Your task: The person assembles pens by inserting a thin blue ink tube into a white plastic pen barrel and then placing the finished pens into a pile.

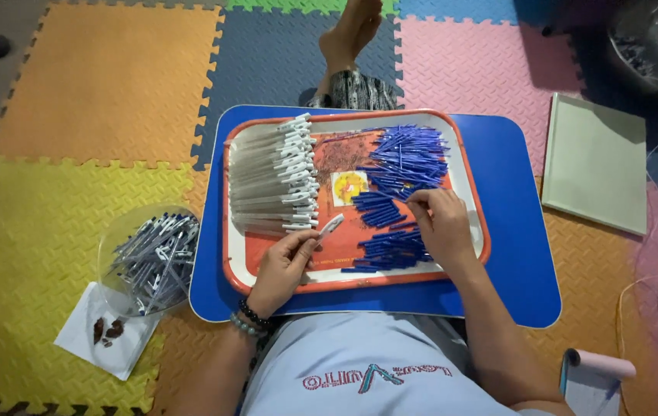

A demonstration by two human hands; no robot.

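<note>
Head view looks straight down at a blue lap desk (514, 270) resting across the person's legs, with an orange-rimmed tray (471, 181) on it. The left hand (282, 266) grips a white pen barrel (330, 226) between thumb and fingers, its clip end pointing up and right over the tray's middle. The right hand (440, 223) lies palm down on the tray's right half, fingertips pinched at a blue piece from the blue parts (406, 158) heaped there; whether it has one firmly gripped is hard to tell. More blue parts lie in smaller clusters below and left of that hand.

On the tray's left half a stack of white barrels (271, 181) lies in a tidy row, clips lined up along its right edge, just above the left hand. A small yellow sticker (349, 187) sits between the stack and the blue parts.

Left of the desk, on the foam floor mat (105, 85), a clear bowl (113, 231) holds assembled pens (155, 258). A white paper (86, 343) with a few dark bits lies just below the bowl. Right of the desk lies a pale green board (594, 162), and a notepad (594, 377) sits near the lower right corner. A bare foot (348, 35) shows beyond the desk's far edge.
</note>
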